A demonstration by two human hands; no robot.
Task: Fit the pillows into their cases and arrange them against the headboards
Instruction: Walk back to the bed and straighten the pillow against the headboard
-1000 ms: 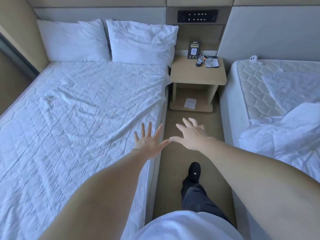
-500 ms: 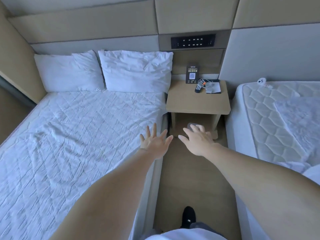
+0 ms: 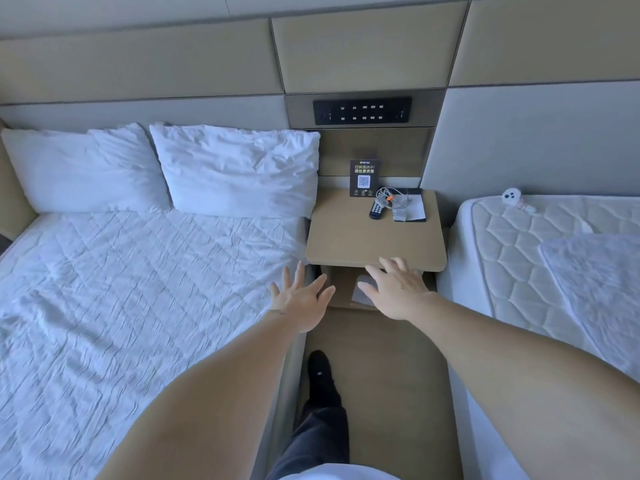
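Note:
Two white cased pillows lean side by side against the padded headboard (image 3: pixel 138 116) of the left bed: one pillow (image 3: pixel 86 168) at the far left, the other pillow (image 3: pixel 239 171) next to the nightstand. My left hand (image 3: pixel 301 303) is stretched out with fingers spread over the bed's right edge, holding nothing. In front of the nightstand's front edge, my right hand (image 3: pixel 394 292) is held out flat and empty. No loose pillow or case shows on the right bed (image 3: pixel 540 258).
A wooden nightstand (image 3: pixel 360 244) stands between the beds, with a remote (image 3: pixel 375 208), cables, a pad and a WiFi card (image 3: pixel 363 178) on it. A switch panel (image 3: pixel 362 110) sits in the wall above. A folded white pad (image 3: pixel 595 278) lies on the right bed. My foot (image 3: pixel 320 372) is in the aisle.
I have walked up the aisle toward the nightstand, and the view has tilted up. Both outstretched hands have moved forward with me and stayed open. The crumpled white linen at the right has left view.

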